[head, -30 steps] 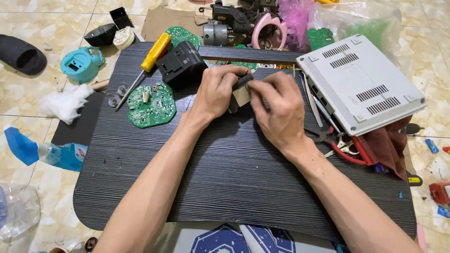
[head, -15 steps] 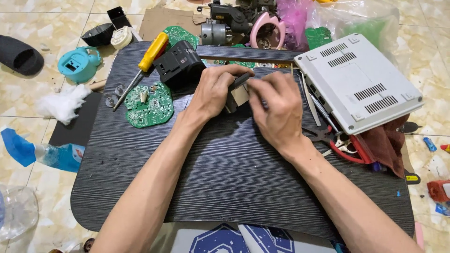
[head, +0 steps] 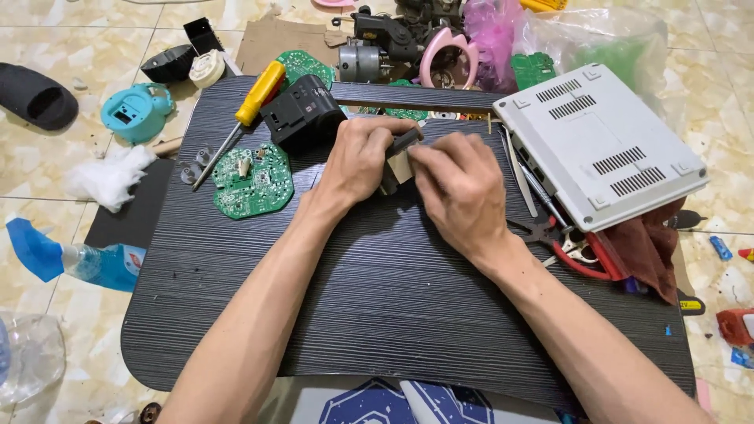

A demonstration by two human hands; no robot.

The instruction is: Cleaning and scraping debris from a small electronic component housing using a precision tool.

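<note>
Your left hand (head: 363,157) and right hand (head: 459,192) close on a small black-and-beige part (head: 400,155) over the black, finely striped lap desk (head: 377,290); beside you lie a green round circuit board (head: 253,180), a yellow-handled screwdriver (head: 260,94), a pale grey vented case (head: 598,145), red-handled pliers (head: 577,255) and a teal clock shell (head: 135,112)

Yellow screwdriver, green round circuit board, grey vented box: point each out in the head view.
yellow screwdriver (head: 261,93): head view, middle of its yellow handle.
green round circuit board (head: 253,180): head view, centre of the board's face.
grey vented box (head: 597,141): head view, flat top panel between the vent slots.
</note>
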